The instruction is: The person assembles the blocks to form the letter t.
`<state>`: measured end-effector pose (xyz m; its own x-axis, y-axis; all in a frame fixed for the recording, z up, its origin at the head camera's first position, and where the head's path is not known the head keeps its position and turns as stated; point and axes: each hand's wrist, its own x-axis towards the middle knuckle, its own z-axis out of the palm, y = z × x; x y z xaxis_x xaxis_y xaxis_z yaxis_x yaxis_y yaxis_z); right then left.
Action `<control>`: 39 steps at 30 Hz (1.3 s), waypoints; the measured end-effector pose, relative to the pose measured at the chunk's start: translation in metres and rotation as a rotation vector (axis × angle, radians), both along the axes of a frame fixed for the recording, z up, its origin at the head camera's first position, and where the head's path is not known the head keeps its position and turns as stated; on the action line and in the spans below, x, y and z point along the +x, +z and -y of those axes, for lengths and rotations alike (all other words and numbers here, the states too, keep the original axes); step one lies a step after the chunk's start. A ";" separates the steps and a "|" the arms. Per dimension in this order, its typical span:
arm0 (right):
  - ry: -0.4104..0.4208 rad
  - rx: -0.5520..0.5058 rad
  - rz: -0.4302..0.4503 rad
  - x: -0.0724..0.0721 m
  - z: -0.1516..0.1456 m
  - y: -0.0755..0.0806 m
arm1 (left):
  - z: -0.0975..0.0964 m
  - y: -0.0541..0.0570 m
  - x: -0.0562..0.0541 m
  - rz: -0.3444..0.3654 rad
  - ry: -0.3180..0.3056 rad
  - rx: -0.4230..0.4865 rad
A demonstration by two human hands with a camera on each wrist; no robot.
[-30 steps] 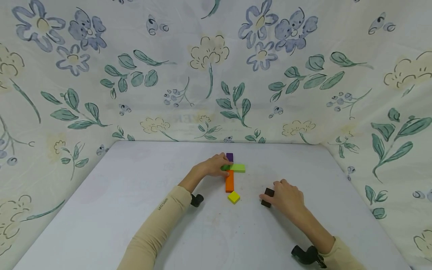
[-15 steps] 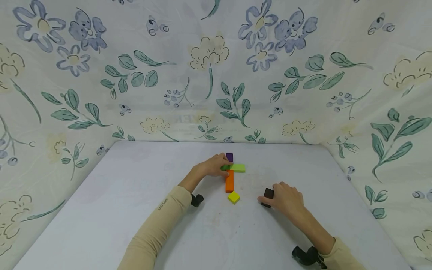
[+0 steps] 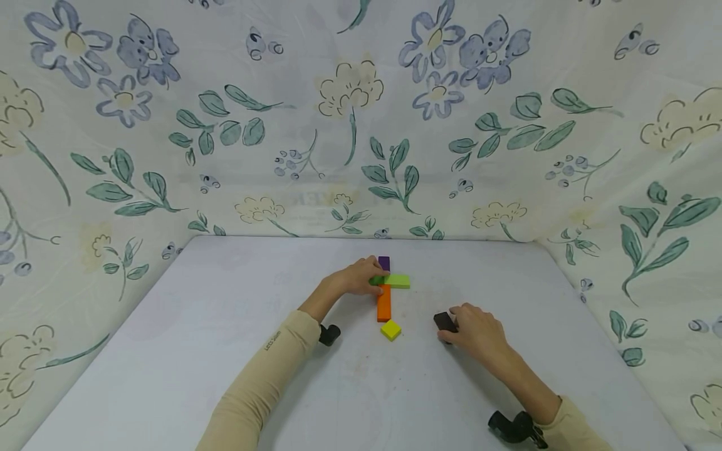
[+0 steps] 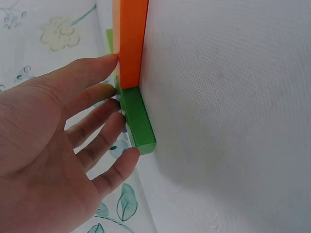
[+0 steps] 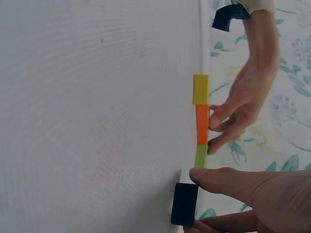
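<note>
In the head view, my left hand (image 3: 360, 276) rests on a line of toy blocks near the table's far side. Its thumb touches the orange block (image 4: 131, 43) and its loosely bent fingertips lie along the dark green block (image 4: 138, 119), as the left wrist view shows. A light green block (image 3: 398, 281) sticks out to the right, and a purple block (image 3: 384, 263) stands behind. Nearer lies a yellow block (image 3: 390, 330), turned cornerwise below the orange one. Over on the right, my right hand (image 3: 479, 329) pinches a black block (image 5: 184, 204) between thumb and fingers.
Everything sits on a white table (image 3: 225, 351), with a flower-printed cloth (image 3: 350, 150) hanging behind and at the sides. A black wrist device (image 3: 510, 427) is on the right forearm, and another black device (image 3: 329, 334) shows beside the left wrist.
The black block has turned in my right hand, its far end swinging left, and the right fingers have shifted slightly. The left hand and the coloured blocks stay where they were.
</note>
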<state>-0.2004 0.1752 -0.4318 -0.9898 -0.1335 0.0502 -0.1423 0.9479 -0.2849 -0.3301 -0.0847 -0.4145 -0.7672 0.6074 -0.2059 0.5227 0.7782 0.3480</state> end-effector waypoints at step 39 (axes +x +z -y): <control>0.044 -0.047 -0.041 -0.002 -0.002 0.000 | 0.000 -0.002 0.000 -0.007 -0.001 0.002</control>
